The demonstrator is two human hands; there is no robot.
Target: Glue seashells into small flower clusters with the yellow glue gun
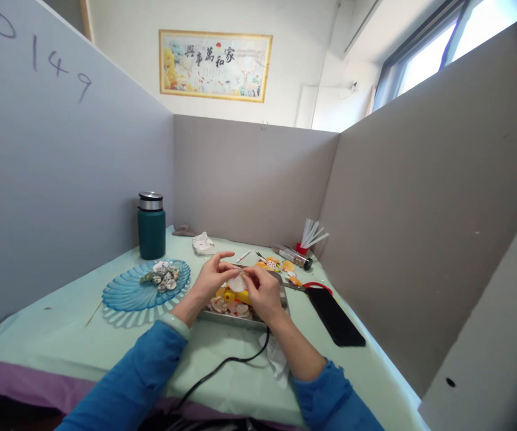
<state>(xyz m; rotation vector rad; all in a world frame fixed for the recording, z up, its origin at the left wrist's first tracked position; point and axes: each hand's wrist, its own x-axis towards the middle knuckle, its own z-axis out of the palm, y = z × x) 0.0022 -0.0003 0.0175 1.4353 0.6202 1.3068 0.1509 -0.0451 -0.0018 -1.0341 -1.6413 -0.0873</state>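
A pale fan-shaped seashell (236,284) is held up between my two hands, over a metal tray (235,321). My left hand (213,276) pinches its upper edge from the left, with the index finger raised. On the other side, my right hand (263,291) grips the shell between thumb and bent fingers. Beneath them the tray holds loose shells (218,305) and a yellow tool (242,297), partly hidden by my hands. From the tray's front a black cord (229,360) runs toward me.
On the left are a blue scalloped plate (123,290) bearing a shell cluster (165,275) and a green bottle (151,230). To the right lie a black phone (335,317), red-handled scissors (319,287), a clear tube (294,256) and a red cup (302,249) of white sticks. Grey partitions (253,179) surround the table.
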